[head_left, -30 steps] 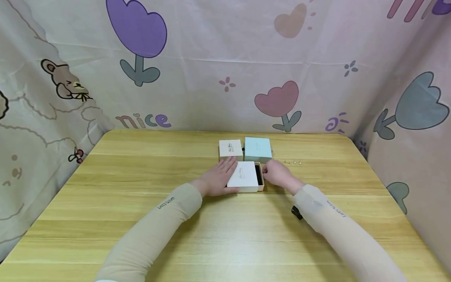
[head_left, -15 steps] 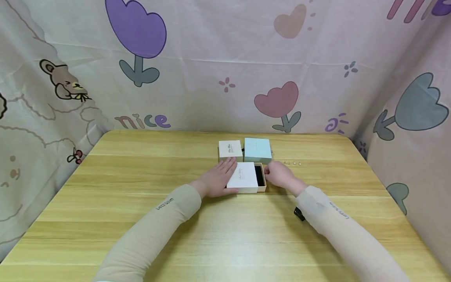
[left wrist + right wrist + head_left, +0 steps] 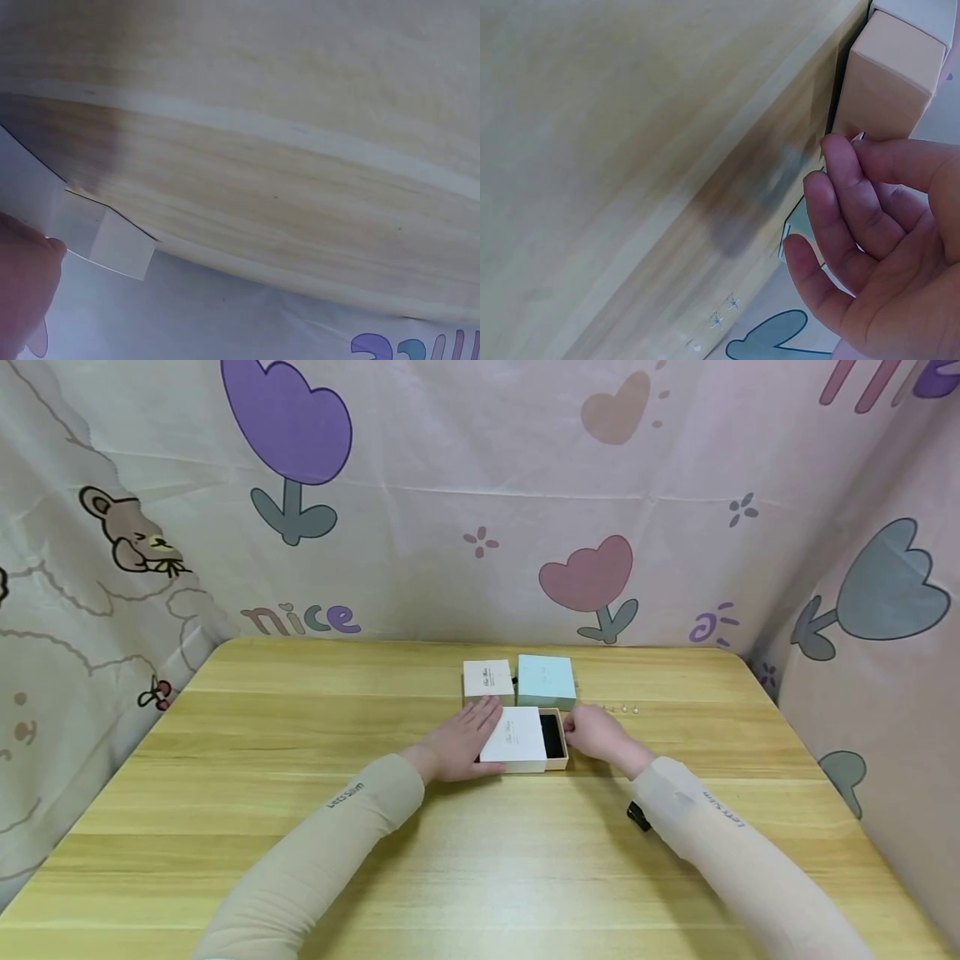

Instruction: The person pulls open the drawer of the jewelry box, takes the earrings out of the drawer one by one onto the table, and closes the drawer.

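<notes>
A white slide-out gift box lies on the table. My left hand rests with straight fingers over its left end. The box's drawer sticks out on the right, showing a black lining. My right hand is at the drawer's outer end; in the right wrist view, its thumb and index finger pinch a small pull tab against the peach end wall. The other fingers curl loosely. Only part of my left hand enters the left wrist view, next to a white box corner.
Behind the slide-out box stand a smaller white box and a light blue box. Several tiny shiny pieces, like stud earrings, lie in a row right of the blue box. A printed curtain hangs along the table's back edge.
The drawer has slid farther out to the right, baring more black lining, and my right hand has moved right with it. My left hand has stayed on the box.
</notes>
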Demonstrator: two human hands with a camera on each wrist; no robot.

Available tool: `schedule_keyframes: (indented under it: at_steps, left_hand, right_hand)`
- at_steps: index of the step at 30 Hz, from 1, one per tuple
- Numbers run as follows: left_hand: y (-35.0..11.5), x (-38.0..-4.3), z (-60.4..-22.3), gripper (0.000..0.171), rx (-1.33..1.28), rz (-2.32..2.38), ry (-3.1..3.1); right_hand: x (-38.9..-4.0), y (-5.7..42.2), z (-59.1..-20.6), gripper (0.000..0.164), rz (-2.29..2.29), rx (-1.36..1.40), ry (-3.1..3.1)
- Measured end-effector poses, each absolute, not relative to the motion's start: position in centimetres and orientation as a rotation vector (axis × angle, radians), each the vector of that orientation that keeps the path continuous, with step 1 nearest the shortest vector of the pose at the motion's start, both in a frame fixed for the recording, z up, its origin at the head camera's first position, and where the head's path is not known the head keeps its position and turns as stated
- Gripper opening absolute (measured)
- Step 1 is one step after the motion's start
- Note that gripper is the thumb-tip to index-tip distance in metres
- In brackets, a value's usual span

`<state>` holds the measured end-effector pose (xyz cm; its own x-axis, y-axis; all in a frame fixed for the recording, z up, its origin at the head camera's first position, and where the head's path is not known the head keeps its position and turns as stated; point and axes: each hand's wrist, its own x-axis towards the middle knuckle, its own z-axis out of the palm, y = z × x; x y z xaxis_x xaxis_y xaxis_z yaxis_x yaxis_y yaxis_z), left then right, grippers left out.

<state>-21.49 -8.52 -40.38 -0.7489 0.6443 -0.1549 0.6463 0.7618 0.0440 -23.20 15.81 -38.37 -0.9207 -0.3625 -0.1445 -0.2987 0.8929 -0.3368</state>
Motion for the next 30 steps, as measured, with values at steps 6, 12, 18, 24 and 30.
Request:
schedule_keyframes:
  at_steps: [6,12,18,24,30]
  left_hand:
    - [-8.6,-21.6,-40.4,0.094,1.01,0.002,2.786]
    - [-8.5,-21.5,-40.3,0.093,0.993,-0.012,2.779]
    - [-8.4,-21.5,-40.3,0.092,1.002,-0.014,2.787]
    - [-8.4,-21.4,-40.2,0.092,0.98,-0.027,2.78]
    - [-8.5,-21.4,-40.2,0.092,0.966,-0.024,2.781]
  right_hand:
    - [-23.1,15.8,-38.3,0.027,-0.472,-0.507,2.853]
    - [-23.2,16.1,-38.5,0.024,-0.483,-0.495,2.84]
    - [-23.2,16.5,-38.4,0.022,-0.502,-0.483,2.849]
    - [-23.2,16.8,-38.4,0.019,-0.477,-0.492,2.848]
    - [-23.3,16.9,-38.3,0.02,-0.472,-0.486,2.834]
